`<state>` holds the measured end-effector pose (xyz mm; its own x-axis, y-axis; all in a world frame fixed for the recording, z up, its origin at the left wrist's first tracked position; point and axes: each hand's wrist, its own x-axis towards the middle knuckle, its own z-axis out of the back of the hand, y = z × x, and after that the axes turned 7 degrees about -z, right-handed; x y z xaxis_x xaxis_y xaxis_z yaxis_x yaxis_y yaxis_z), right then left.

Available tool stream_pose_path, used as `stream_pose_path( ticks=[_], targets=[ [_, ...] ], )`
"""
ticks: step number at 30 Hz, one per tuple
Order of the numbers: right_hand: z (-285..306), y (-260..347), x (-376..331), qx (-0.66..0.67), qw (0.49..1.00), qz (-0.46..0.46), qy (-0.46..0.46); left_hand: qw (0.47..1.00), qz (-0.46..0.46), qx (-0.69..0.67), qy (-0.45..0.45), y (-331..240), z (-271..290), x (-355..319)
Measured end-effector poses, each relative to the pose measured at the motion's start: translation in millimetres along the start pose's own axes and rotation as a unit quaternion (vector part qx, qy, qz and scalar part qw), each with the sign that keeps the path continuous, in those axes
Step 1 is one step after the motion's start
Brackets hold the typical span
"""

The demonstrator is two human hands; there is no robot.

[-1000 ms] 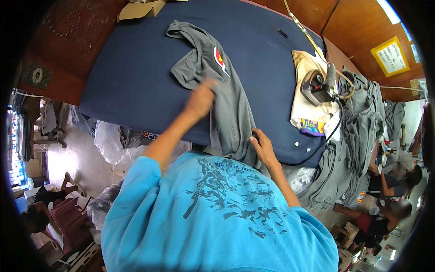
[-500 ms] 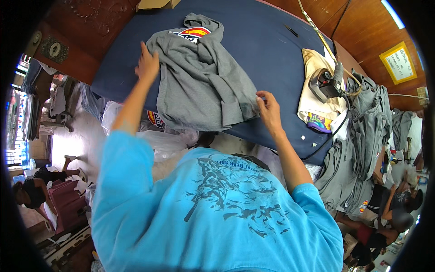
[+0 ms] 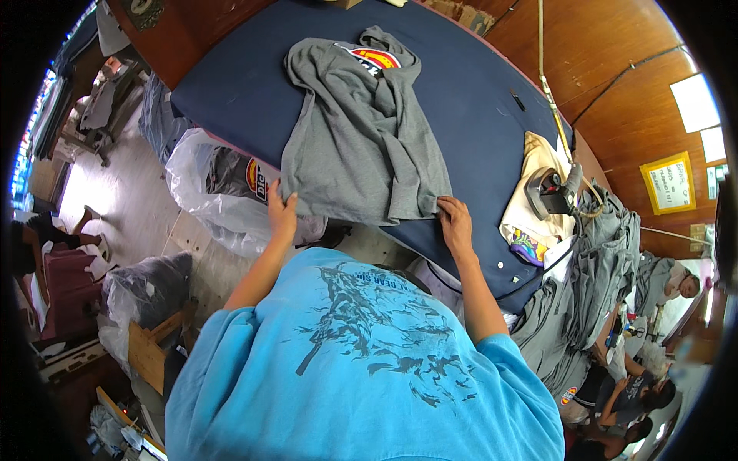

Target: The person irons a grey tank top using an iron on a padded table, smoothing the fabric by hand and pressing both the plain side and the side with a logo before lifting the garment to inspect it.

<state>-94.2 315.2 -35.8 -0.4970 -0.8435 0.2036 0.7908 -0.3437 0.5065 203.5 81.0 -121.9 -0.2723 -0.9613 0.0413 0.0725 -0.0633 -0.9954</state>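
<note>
A grey sweatshirt (image 3: 346, 146) lies partly folded on the dark blue table cover (image 3: 231, 84), its lower edge toward me. Part of a red, yellow and white print shows near its far end. My left hand (image 3: 283, 213) holds the near left corner of the fabric between thumb and fingers. At the near right corner, my right hand (image 3: 455, 221) has its fingers closed on the hem. The fabric between the hands lies fairly flat, with a few soft creases and a long fold along the right side.
To the right, a clothes iron (image 3: 550, 192) rests on a cream cloth (image 3: 523, 215), its cord hanging off the table. Grey garments (image 3: 607, 269) are piled beyond. A clear plastic bag (image 3: 223, 219) with grey clothing hangs below the left edge. Other people (image 3: 638, 392) sit at lower right.
My left hand has come down from the sweatshirt's far left side to its near left corner and taken hold there. The right hand stays at the near right corner. The view has shifted.
</note>
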Motion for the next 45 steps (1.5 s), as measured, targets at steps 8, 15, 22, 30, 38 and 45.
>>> stream_pose_path(
  ticks=[8, 15, 22, 30, 38, 45],
  targets=[
    [84, 28, 71, 0.564, 0.786, -0.205, -0.149, 0.974, -0.112, -0.032, 0.196, -109, 43, 4],
    [196, 43, 61, 0.674, 0.727, -0.079, -0.103, 0.919, -0.307, 0.19, 0.157, -203, 94, 67],
    [303, 45, 50, 0.523, 0.821, 0.098, -0.205, 0.982, -0.096, -0.123, 0.109, -276, 111, 163],
    [401, 101, 64, 0.076, 0.989, 0.086, -0.09, 0.97, -0.182, -0.066, 0.147, -377, 99, 244],
    [488, 125, 125, -0.163, 0.962, -0.126, -0.18, 0.891, -0.308, 0.132, 0.307, -490, 111, 339],
    [509, 127, 154, -0.03, 0.972, -0.047, -0.229, 0.799, -0.498, 0.326, 0.089, -521, 95, 465]
  ],
)
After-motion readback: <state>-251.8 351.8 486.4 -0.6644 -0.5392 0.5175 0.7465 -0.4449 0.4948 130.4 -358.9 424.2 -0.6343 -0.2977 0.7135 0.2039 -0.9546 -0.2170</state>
